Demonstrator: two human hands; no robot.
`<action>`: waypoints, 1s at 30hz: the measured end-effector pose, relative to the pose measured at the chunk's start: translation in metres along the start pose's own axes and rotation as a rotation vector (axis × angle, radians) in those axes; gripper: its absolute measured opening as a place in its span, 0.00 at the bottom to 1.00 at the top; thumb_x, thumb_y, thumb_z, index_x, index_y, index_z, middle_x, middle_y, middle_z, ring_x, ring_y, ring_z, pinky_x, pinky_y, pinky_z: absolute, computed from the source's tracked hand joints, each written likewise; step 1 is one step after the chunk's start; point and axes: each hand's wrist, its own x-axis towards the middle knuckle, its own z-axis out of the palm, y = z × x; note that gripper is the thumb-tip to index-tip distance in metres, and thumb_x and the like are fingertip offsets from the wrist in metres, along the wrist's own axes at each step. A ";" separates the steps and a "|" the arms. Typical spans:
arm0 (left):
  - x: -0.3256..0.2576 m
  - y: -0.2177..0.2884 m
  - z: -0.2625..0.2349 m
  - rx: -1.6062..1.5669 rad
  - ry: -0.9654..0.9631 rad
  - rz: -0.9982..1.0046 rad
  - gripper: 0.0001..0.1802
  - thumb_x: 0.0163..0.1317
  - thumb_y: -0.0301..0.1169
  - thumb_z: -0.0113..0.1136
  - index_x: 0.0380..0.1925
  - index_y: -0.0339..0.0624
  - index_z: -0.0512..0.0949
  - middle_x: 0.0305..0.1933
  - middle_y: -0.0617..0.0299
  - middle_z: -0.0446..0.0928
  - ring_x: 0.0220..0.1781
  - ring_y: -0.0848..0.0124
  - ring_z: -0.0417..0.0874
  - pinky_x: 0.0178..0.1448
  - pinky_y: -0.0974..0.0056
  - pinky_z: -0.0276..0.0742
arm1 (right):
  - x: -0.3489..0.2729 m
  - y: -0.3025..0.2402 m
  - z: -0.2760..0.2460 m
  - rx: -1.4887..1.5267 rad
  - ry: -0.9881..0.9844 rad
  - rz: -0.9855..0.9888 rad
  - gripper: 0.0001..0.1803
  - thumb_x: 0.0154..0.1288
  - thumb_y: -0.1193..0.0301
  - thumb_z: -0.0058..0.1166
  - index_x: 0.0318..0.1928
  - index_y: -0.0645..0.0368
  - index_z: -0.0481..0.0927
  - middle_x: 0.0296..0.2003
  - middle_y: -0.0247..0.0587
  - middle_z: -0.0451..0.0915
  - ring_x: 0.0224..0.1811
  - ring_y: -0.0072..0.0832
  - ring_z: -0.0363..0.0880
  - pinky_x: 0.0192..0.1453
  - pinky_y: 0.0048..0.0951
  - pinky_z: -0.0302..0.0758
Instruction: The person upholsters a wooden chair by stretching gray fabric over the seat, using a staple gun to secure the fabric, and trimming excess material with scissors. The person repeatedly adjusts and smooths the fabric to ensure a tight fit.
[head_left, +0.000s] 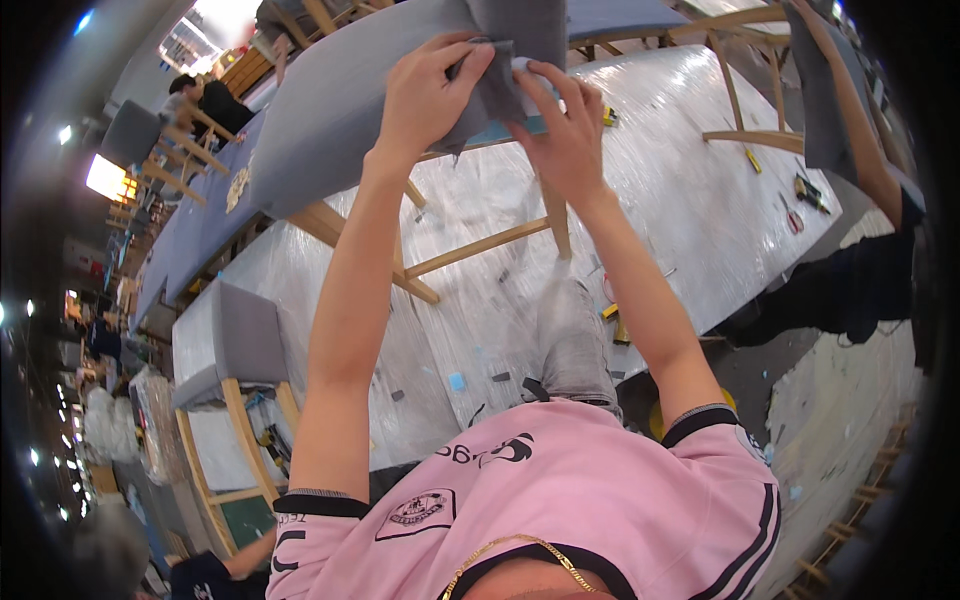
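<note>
Pink shirt and gold chain closest, both hands raised to a grey upholstered chair.
The left hand pinches a grey fabric flap between thumb and fingers at the chair's edge; the right hand is just beside it, fingers bent near a pale piece, though I cannot tell whether they close on it. The chair is ahead of the person, its wooden legs over a film-wrapped worktop, where red-handled scissors lie at the right. A second grey chair is at the left; a co-worker's arm reaches up at the right.
</note>
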 end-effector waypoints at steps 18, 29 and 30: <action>-0.014 0.001 -0.014 0.205 -0.055 0.304 0.15 0.65 0.44 0.68 0.44 0.51 0.91 0.57 0.55 0.85 0.53 0.55 0.87 0.60 0.57 0.80 | 0.055 0.038 -0.006 0.167 -0.620 -0.379 0.10 0.59 0.82 0.55 0.42 0.65 0.82 0.41 0.48 0.83 0.47 0.49 0.82 0.52 0.41 0.80; -0.015 0.023 0.021 0.545 -0.093 0.265 0.27 0.55 0.59 0.72 0.50 0.61 0.84 0.66 0.58 0.78 0.63 0.53 0.80 0.65 0.48 0.74 | -0.484 0.134 -0.253 -0.218 -0.924 0.887 0.15 0.58 0.71 0.57 0.47 0.60 0.79 0.37 0.53 0.86 0.42 0.49 0.87 0.51 0.43 0.82; -0.025 0.020 0.025 0.587 -0.094 0.282 0.32 0.53 0.62 0.72 0.53 0.61 0.81 0.67 0.57 0.77 0.63 0.52 0.80 0.65 0.47 0.74 | -0.493 0.119 -0.275 -0.251 -0.830 1.320 0.17 0.59 0.67 0.60 0.48 0.60 0.80 0.38 0.54 0.86 0.44 0.47 0.88 0.51 0.43 0.82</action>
